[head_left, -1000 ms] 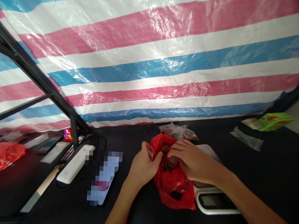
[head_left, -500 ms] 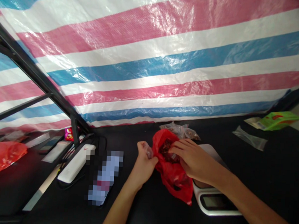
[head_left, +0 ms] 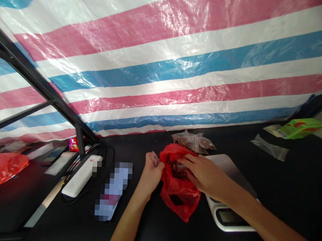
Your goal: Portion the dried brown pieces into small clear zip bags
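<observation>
A red plastic bag [head_left: 177, 193] lies with its mouth open on the black table, and dark reddish-brown dried pieces [head_left: 174, 168] show inside. My left hand [head_left: 150, 175] is closed around a small clear plastic bag [head_left: 154, 158], its thumb against the red bag's left rim. From the right, my right hand [head_left: 201, 171] reaches over the mouth with curled fingers among the pieces; its fingertips are partly hidden, so what they hold cannot be made out. Beneath the right forearm sits a white digital scale [head_left: 223, 163]. Clear bags with brown pieces [head_left: 193, 141] lie just behind the red bag.
A phone [head_left: 114, 191] and a white power strip [head_left: 81, 175] with black cables lie to the left. Another red bag [head_left: 5, 170] is at far left. A flat clear bag [head_left: 270, 147] and a green packet [head_left: 298, 128] lie at right. Striped sheeting [head_left: 180, 67] hangs behind.
The red bag and both hands have shifted slightly left. More of the scale and of the clear bags behind now shows. My right hand's fingers remain at the red bag's mouth.
</observation>
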